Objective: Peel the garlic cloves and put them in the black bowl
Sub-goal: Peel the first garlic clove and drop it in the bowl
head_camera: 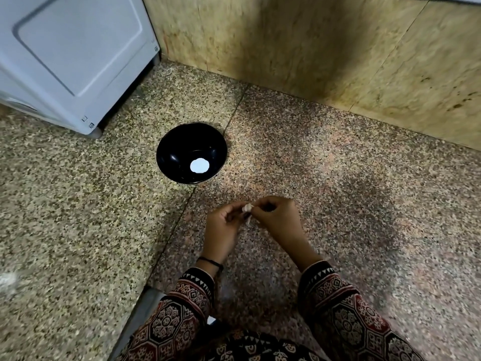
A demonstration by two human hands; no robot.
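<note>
Both hands are held close together, low over the floor. A small garlic clove [246,208] is pinched between the curled fingertips of the left hand [221,229] and the right hand [278,220]. The peeling is likely best done with small pulls, so the dry skin is torn off and the clove is not dropped. Farther off, the black bowl [179,142] is set on the speckled floor [338,165]. A white spot is seen inside it; what it is cannot be told. No words can be read on the white machine [78,48] behind.
</note>
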